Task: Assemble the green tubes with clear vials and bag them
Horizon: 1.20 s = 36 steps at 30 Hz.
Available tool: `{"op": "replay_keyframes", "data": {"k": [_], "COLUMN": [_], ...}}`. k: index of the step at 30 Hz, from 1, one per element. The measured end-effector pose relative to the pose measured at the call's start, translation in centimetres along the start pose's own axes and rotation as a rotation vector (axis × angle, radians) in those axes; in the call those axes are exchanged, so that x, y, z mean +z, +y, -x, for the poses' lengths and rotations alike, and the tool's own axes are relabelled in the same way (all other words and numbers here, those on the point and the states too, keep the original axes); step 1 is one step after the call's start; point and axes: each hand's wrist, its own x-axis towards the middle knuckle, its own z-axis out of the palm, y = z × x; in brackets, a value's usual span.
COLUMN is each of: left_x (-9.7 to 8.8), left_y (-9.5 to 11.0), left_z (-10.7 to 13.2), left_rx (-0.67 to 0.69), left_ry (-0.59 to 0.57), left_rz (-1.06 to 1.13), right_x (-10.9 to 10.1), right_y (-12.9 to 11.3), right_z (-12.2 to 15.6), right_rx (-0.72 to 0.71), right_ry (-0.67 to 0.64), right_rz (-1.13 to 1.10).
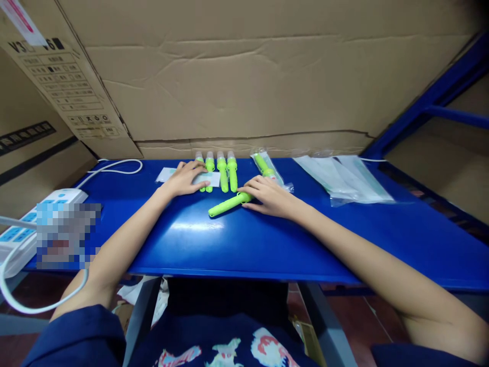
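My right hand (269, 195) is closed around the head end of a lime-green flashlight-like stick (227, 205). The stick's narrow end points left and toward me, and its head is hidden by my fingers. My left hand (186, 178) has its thumb and fingers on a small white printed slip (214, 179), which overlaps two green sticks. Another pale slip (164, 175) lies partly under that hand. Several similar sticks (232, 176) with clear tips lie side by side, tips away from me. Beyond my right hand is a green stick in a clear plastic bag (278, 176).
Flat clear bags with pale inserts (344, 178) lie at the right of the blue table (229, 250). A white power strip (17, 239) with cables and a blurred-out item (69, 237) sit at left. Cardboard (248, 92) walls the back; a blue metal frame (428, 97) stands right.
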Motion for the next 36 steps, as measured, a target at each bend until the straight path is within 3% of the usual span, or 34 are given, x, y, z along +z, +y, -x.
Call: {"op": "replay_keyframes", "data": {"k": [5, 11, 16, 21, 30, 36], "left_x": [0.2, 0.5, 0.3, 0.0, 0.0, -0.2], "left_y": [0.3, 0.5, 0.6, 0.9, 0.9, 1.9], "left_z": [0.0, -0.1, -0.2, -0.2, -0.1, -0.2], "left_rx": [-0.004, 0.002, 0.004, 0.037, 0.034, 0.065], "left_ry": [-0.037, 0.032, 0.05, 0.053, 0.07, 0.063], "left_rz": [0.019, -0.006, -0.058, -0.084, -0.089, -0.091], "right_x": [0.5, 1.2, 0.8, -0.3, -0.8, -0.7], "right_y": [0.1, 0.3, -0.6, -0.7, 3.0, 2.8], "right_z": [-0.1, 0.0, -0.2, -0.2, 0.9, 0.8], "right_rx": [-0.008, 0.008, -0.008, 0.148, 0.309, 0.285], "right_ry": [0.003, 0.021, 0.147, 0.263, 0.255, 0.211], "right_rz": [-0.024, -0.09, -0.088, 0.063, 0.158, 0.15]}}
